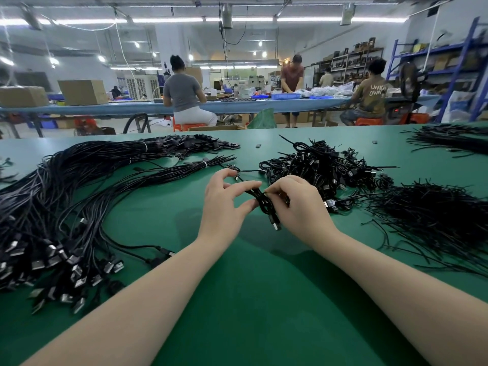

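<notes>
Pinching a folded cable (pixel 264 204) between thumb and forefinger, the left hand (pixel 224 210) faces the right hand (pixel 301 207), whose curled fingers grip the same cable. The cable is held just in front of the pile (pixel 322 165) of tied cables.

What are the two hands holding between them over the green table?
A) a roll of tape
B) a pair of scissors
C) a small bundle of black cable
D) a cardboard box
C: the left hand and the right hand both pinch a small bundle of black cable, its metal plug pointing down toward the green table.
</notes>
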The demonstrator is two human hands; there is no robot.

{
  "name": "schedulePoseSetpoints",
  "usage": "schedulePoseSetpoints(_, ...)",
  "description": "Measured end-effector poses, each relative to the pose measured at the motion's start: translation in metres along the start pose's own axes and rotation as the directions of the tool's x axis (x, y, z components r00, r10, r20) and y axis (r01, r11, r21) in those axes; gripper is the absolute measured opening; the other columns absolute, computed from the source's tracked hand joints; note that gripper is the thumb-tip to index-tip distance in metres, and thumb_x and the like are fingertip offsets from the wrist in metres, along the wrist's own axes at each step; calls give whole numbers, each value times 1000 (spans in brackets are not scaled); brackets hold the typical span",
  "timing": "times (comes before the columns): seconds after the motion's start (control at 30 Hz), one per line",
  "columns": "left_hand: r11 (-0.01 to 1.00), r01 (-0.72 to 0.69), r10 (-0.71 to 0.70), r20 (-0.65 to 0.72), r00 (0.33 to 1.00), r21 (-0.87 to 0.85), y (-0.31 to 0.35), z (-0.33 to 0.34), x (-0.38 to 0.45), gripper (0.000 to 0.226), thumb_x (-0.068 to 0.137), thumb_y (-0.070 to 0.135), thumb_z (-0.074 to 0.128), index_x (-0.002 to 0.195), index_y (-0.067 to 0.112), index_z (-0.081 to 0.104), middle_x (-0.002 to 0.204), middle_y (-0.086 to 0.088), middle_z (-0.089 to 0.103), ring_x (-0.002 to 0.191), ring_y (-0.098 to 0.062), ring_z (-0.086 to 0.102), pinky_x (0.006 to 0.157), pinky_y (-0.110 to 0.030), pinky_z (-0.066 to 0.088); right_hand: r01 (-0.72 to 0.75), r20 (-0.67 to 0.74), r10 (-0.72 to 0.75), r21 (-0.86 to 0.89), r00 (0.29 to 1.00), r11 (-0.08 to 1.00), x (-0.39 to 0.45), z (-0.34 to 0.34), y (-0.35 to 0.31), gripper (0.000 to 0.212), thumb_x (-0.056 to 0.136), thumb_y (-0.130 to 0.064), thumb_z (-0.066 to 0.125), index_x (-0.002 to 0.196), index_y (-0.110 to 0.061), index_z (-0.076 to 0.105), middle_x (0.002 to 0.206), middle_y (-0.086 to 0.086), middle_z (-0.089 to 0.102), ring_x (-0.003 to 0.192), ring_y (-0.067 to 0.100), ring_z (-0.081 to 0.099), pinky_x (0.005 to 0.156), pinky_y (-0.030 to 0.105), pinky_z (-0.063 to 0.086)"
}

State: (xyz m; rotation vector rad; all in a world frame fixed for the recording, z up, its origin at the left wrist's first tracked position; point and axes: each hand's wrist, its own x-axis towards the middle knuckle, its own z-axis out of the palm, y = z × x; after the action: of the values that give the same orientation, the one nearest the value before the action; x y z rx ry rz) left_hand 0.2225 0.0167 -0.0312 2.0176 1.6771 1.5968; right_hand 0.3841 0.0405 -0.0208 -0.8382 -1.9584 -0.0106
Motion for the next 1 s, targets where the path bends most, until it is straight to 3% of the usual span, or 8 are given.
schedulePoseSetpoints(0.33,997,72,-69,148,987,-14,8,10,2,20,94,30,58,89,17,73,95,-2,62,108,-21,50,98,-36,38,119,-58,-121,-41,991,992,7,-7,-2,4,81,4,66,78,2,65,76,9,63,74,29,59,68,38,49)
schedulePoseSetpoints(0.47,933,292,-237,253,938,-209,26,9,2,45,99,35,46,71,2,59,74,-8,58,75,-14,47,71,-30,35,206,-77,-218,-141,973,968,6,-8,-2,7,81,5,65,75,2,64,73,12,61,68,33,57,65,42,48)
schedulePoseSetpoints(0.57,611,639,-409,505,760,-467,37,7,4,43,96,35,44,57,18,54,55,3,50,52,-14,38,54,-29,27,296,-49,-324,-296,945,908,5,-11,-2,6,79,2,62,74,2,65,73,14,61,68,34,58,65,42,48)
schedulePoseSetpoints(0.67,205,790,-316,725,612,-577,37,1,10,47,89,34,42,45,21,50,49,6,38,43,-12,33,47,-23,25,333,-100,-401,-399,910,855,7,-11,-3,10,81,0,62,71,-1,66,72,12,62,67,32,60,65,39,45)
schedulePoseSetpoints(0.73,281,780,-347,699,626,-559,34,0,11,51,91,38,42,43,21,51,48,6,40,42,-12,34,45,-21,28,301,-130,-373,-382,919,874,5,-9,-4,10,83,-3,62,74,-2,67,72,10,62,68,32,60,66,38,44)
schedulePoseSetpoints(0.87,870,414,-352,253,901,-266,22,5,7,38,96,41,42,66,22,56,59,6,57,56,-15,48,56,-28,41,223,-131,-272,-302,953,927,-1,-8,-1,7,85,-8,63,80,-6,68,77,6,64,71,30,61,71,38,39)
schedulePoseSetpoints(0.93,931,254,-236,97,967,-262,12,5,5,9,96,31,43,88,28,46,76,1,56,67,-18,50,65,-30,44,211,-125,-258,-301,958,930,-1,-7,0,8,87,-10,63,81,-8,67,79,3,65,72,29,61,72,36,37)
schedulePoseSetpoints(1.0,934,123,-122,22,992,-335,5,3,5,27,94,15,41,99,41,35,92,5,52,69,-16,50,66,-21,43,170,-138,-218,-294,966,940,0,-5,-1,8,87,-13,64,81,-9,68,80,1,66,74,26,62,74,36,37)
